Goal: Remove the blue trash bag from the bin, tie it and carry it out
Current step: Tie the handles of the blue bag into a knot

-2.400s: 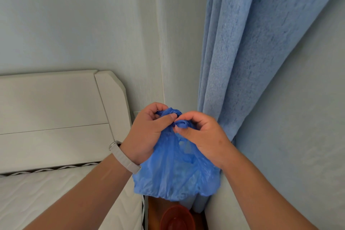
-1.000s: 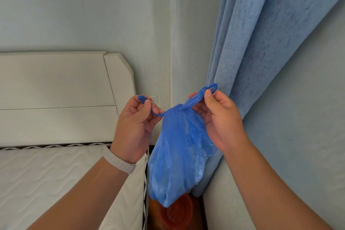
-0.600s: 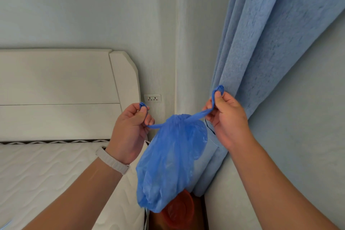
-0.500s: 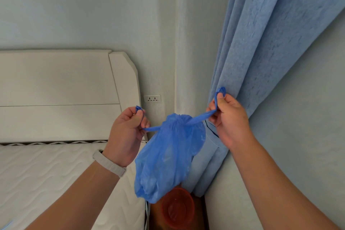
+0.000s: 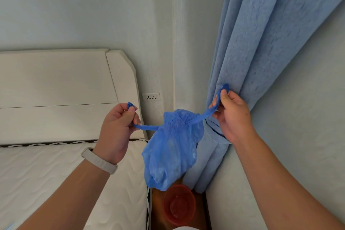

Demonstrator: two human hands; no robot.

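Note:
The blue trash bag (image 5: 169, 151) hangs in the air between my hands, its mouth gathered into a knot near the top. My left hand (image 5: 117, 129) pinches the bag's left handle strip, stretched out toward the left. On the other side, my right hand (image 5: 233, 115) pinches the right handle strip, pulled up against the curtain. Below the bag, on the floor, stands the small red bin (image 5: 179, 204), with no bag in it.
A white mattress (image 5: 56, 173) and a white headboard (image 5: 61, 95) fill the left. A blue curtain (image 5: 270, 43) hangs at the right, in the room's corner. A wall socket (image 5: 151, 97) sits behind the bag. The bin stands in a narrow gap of wooden floor.
My hands have moved apart from the bag's bunched mouth, drawing the two handle strips outward. The knot has tightened, and the bag hangs lower between them.

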